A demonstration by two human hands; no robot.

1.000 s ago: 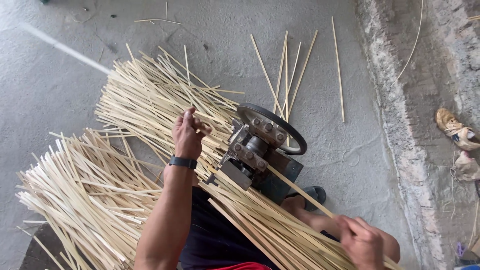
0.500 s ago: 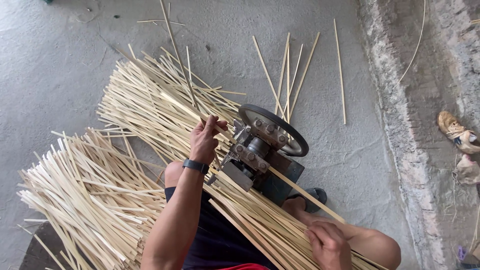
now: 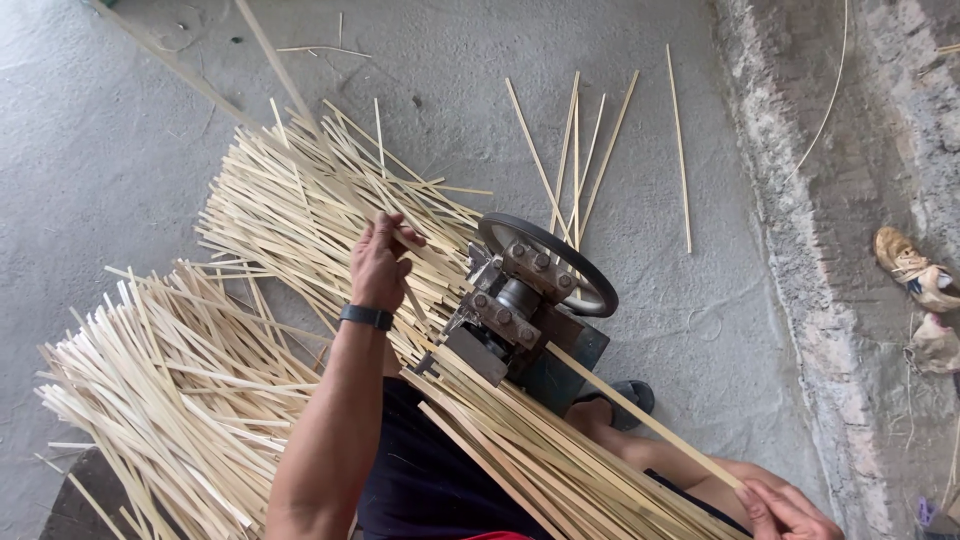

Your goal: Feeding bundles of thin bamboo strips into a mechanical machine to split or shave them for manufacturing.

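A small metal machine (image 3: 520, 310) with a black wheel sits on the concrete floor amid pale bamboo strips. My left hand (image 3: 382, 262), with a black wristband, is shut on a long strip (image 3: 290, 90) that rises up and away to the upper left from the machine's near side. My right hand (image 3: 790, 510) at the bottom right grips the near end of another strip (image 3: 640, 415) that runs into the machine. A bundle of strips (image 3: 540, 470) lies across my lap.
Big heaps of bamboo strips (image 3: 180, 390) lie at the left and behind the machine. A few loose strips (image 3: 580, 150) lie beyond the wheel. A rough concrete ledge (image 3: 800, 250) runs down the right, with a worn shoe (image 3: 910, 265) past it.
My left hand has gripped a strip at the machine and lifted it, so it now sticks up to the upper left. My right hand has slid to the lower right along its strip.
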